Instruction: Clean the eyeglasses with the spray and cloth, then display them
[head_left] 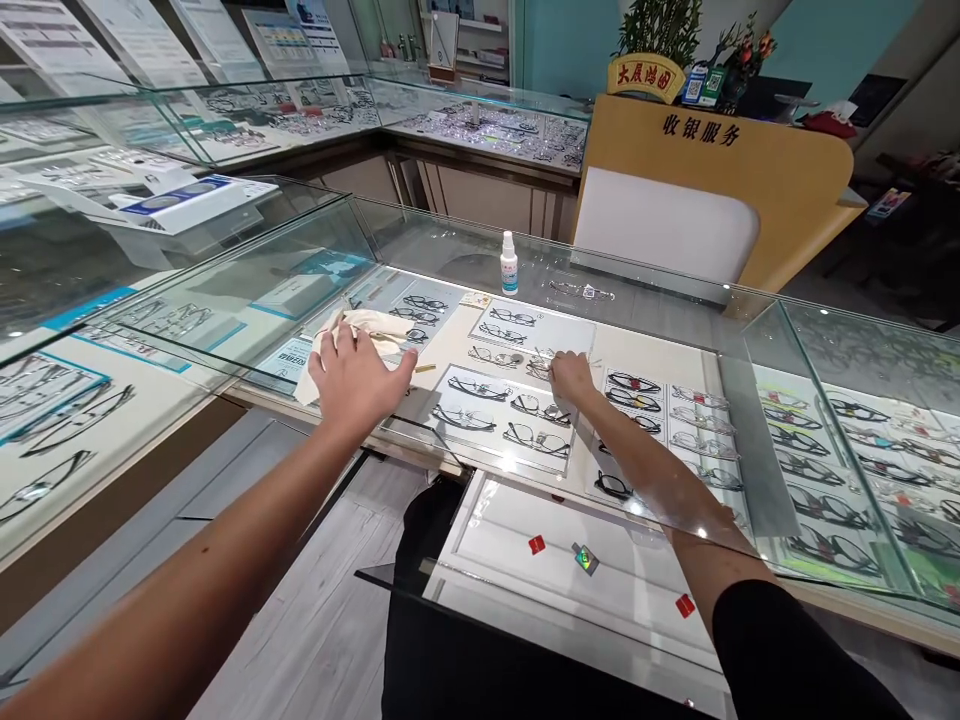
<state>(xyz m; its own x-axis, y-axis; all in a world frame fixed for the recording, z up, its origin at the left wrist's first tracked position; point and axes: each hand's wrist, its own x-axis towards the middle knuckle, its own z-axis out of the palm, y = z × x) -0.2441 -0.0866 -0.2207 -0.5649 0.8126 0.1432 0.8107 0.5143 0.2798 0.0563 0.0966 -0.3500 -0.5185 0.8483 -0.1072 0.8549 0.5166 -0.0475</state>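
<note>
My left hand point(358, 375) is spread, palm down, at the near edge of a crumpled cream cloth point(382, 328) on the left of the display case. Inside the case, my right hand point(571, 378) has its fingers curled at a pair of thin-framed glasses point(538, 367) in the middle row. Another pair point(495, 357) lies just left of it. Below these, a white card point(491, 448) bears several glasses. Dark-framed glasses point(634, 400) stand in a column right of my right wrist.
A white spray bottle point(509, 265) stands upright on the glass top, with clear glasses point(581, 290) beside it. An open drawer point(525, 500) is below the case in front. Glass panes point(840, 440) divide the case at right. A wooden counter point(637, 130) stands behind.
</note>
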